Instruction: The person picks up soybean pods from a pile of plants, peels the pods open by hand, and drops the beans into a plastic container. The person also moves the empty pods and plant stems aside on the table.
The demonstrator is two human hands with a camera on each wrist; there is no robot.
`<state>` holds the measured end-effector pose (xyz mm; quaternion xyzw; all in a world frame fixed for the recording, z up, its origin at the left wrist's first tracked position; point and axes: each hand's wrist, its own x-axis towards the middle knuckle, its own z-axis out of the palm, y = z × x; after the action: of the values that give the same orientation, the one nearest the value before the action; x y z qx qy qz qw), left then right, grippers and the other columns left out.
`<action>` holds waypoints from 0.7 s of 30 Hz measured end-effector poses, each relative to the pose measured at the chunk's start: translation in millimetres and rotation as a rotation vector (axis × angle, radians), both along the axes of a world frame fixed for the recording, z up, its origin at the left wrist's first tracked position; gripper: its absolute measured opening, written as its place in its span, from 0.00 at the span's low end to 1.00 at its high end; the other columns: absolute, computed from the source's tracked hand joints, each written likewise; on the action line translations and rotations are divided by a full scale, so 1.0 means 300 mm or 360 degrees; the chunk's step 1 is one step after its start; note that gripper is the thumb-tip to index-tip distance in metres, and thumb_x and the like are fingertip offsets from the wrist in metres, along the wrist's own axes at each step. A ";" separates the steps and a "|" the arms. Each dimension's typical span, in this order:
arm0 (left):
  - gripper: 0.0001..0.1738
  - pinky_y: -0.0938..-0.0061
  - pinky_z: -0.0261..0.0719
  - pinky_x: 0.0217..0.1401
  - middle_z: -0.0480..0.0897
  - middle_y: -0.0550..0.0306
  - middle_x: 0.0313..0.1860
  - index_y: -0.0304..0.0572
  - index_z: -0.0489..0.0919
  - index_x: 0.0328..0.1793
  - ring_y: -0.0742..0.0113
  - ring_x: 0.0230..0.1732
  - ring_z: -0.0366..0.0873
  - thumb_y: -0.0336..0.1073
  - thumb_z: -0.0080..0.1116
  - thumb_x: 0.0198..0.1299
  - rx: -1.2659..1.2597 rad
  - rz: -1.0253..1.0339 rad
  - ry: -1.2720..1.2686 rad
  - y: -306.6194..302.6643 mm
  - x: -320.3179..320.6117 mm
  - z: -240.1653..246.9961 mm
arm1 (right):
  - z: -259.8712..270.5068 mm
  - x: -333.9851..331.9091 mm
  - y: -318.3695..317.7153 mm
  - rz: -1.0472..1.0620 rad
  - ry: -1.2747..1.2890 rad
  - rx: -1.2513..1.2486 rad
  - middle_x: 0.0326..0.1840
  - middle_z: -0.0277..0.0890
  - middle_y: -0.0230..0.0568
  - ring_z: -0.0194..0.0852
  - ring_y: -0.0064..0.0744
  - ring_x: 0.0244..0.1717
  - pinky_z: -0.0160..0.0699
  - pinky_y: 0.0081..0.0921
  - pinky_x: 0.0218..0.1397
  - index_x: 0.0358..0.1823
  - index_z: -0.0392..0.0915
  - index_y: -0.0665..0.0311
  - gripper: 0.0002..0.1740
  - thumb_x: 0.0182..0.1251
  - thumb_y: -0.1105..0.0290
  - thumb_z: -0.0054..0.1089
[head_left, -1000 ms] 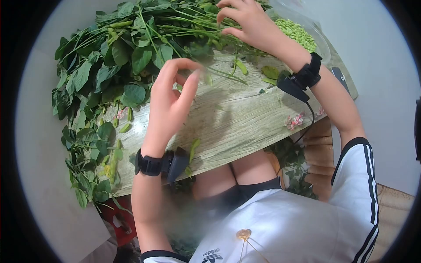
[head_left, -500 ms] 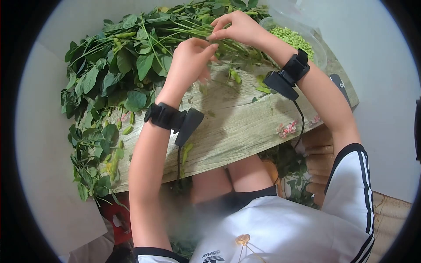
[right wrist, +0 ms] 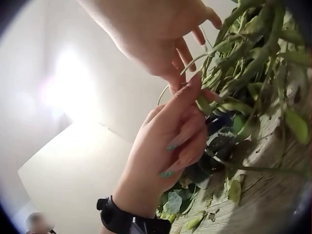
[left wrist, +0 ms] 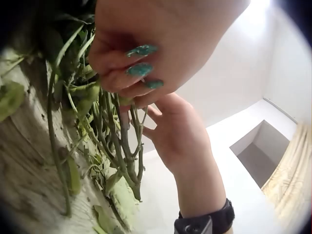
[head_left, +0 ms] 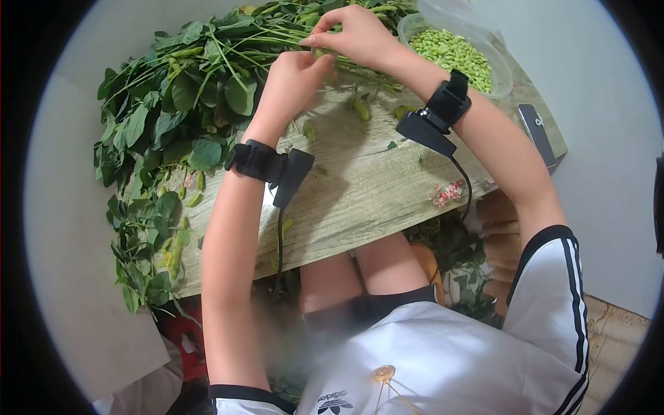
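Observation:
A green soybean pod [right wrist: 204, 103] is pinched between thumb and fingers of my left hand [head_left: 287, 90], whose other fingers curl into the palm. Right against it, my right hand [head_left: 360, 38] brings thumb and forefinger together at the pod's end; its remaining fingers are spread in the right wrist view. The pinch itself is partly hidden by the fingers. Both hands are over the near edge of a heap of soybean plants [head_left: 235, 97]. Cut stems [left wrist: 129, 170] stick out just beside the hands in the left wrist view.
A clear plastic tub [head_left: 503, 81] of shelled green beans [head_left: 453, 59] stands at the back right of the wooden table [head_left: 366, 187]. A dark phone [head_left: 537, 135] lies near the right edge. Loose pods [head_left: 361, 109] and leaves are scattered about. Cables hang from both wrist cameras.
My left hand has moved up and right to meet the right hand. The right hand has shifted left, and its spread thumb and fingers have closed in a pinch.

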<state>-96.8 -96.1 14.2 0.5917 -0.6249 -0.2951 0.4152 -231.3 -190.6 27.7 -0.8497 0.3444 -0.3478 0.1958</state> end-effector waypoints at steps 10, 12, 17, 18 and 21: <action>0.20 0.85 0.47 0.15 0.63 0.75 0.13 0.39 0.78 0.30 0.87 0.12 0.54 0.46 0.55 0.71 -0.0089 -0.0068 0.0140 0.233 0.060 0.102 | 0.095 -0.020 0.013 -0.0180 -0.0034 -0.0203 0.34 0.84 0.52 0.83 0.48 0.38 0.79 0.40 0.46 0.38 0.85 0.70 0.16 0.58 0.62 0.66; 0.18 0.86 0.46 0.15 0.64 0.75 0.16 0.38 0.78 0.39 0.88 0.12 0.52 0.45 0.49 0.75 -0.0019 -0.0171 0.0199 0.258 0.139 0.073 | 0.098 -0.028 0.041 -0.0094 0.0021 -0.0086 0.39 0.84 0.52 0.83 0.48 0.42 0.79 0.38 0.48 0.42 0.85 0.69 0.18 0.59 0.61 0.67; 0.19 0.87 0.49 0.15 0.67 0.73 0.18 0.35 0.79 0.45 0.88 0.11 0.55 0.43 0.44 0.77 0.0127 -0.0241 0.0490 0.332 0.213 0.034 | 0.131 -0.027 0.230 0.0033 -0.0153 -0.0652 0.46 0.75 0.46 0.77 0.43 0.48 0.74 0.36 0.49 0.48 0.79 0.57 0.20 0.62 0.52 0.65; 0.19 0.87 0.51 0.14 0.69 0.71 0.18 0.34 0.79 0.45 0.87 0.10 0.57 0.42 0.44 0.77 0.0174 -0.0377 0.0563 0.342 0.226 0.027 | 0.089 -0.005 0.255 0.0140 -0.0282 -0.0712 0.24 0.80 0.38 0.82 0.39 0.33 0.76 0.37 0.34 0.32 0.84 0.56 0.17 0.66 0.50 0.61; 0.20 0.87 0.54 0.12 0.72 0.67 0.16 0.32 0.80 0.45 0.85 0.08 0.60 0.44 0.47 0.76 0.0287 -0.0644 0.0684 0.359 0.272 -0.005 | 0.031 0.004 0.401 0.0286 0.0182 -0.0334 0.19 0.76 0.41 0.77 0.44 0.24 0.73 0.36 0.26 0.31 0.80 0.60 0.22 0.73 0.50 0.53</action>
<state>-15.3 11.6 12.7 0.4137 -0.5992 -0.5445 0.4164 -230.1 -70.3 37.1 -0.9113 0.2394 -0.3141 0.1162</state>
